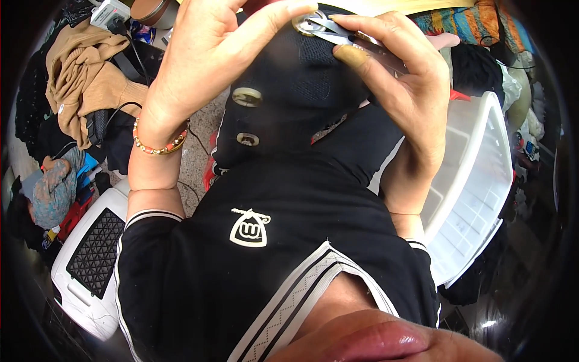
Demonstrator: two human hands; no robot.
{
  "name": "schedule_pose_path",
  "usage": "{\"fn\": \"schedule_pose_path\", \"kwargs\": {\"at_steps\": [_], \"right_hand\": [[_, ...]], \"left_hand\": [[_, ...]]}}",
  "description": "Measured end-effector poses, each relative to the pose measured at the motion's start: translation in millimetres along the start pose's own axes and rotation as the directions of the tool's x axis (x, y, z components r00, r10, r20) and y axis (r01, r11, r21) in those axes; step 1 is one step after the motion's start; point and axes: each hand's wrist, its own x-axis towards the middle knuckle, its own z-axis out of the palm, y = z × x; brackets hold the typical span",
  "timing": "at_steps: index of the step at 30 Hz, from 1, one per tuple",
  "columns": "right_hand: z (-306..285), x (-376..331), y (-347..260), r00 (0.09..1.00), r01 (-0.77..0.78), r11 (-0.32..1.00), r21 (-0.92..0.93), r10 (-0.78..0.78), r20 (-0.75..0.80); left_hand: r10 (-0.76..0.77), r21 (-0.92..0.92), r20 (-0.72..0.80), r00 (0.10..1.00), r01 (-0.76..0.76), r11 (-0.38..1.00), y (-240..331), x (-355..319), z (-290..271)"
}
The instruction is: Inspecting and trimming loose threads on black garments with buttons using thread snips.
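around: speckled floor (203, 125), tan garment (81, 72), bin (479, 175) | right hand (416, 66): snips (333, 38)

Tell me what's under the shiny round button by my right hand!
Black cloth shows below the button, near the metal tool in your right hand. Whatever sits directly beneath the button is covered.

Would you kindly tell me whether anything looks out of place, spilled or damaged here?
At left, the tan garment looks untidy: it lies crumpled rather than folded. The pointed metal tool in the right hand shows no obvious damage, and I see no spill.
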Motion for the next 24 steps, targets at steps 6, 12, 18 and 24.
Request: {"fn": "schedule_pose_path", "kwargs": {"at_steps": [6,12,18,24], "right_hand": [[1,0,-4,0.997,-0.052,0.995,0.087,0.057,-0.053],[4,7,-1,0.998,-0.01,1.0,0.012,0.01,-0.054],[7,2,4,0.998,-0.015,0.998,0.054,0.019,-0.062],[15,-7,15,0.988,-0.078,0.954,0.291,0.113,-0.107]], "left_hand": [[-0.589,0.752,-0.216,0.779,0.518,0.409,48,6,5],[-0.577,0.751,-0.203,0.791,0.504,0.427,51,12,8],[-0.576,0.626,-0.261,0.775,0.59,0.51,47,2,10],[-0.613,0.285,-0.41,0.675,0.733,0.617,44,-18,-2]]}}
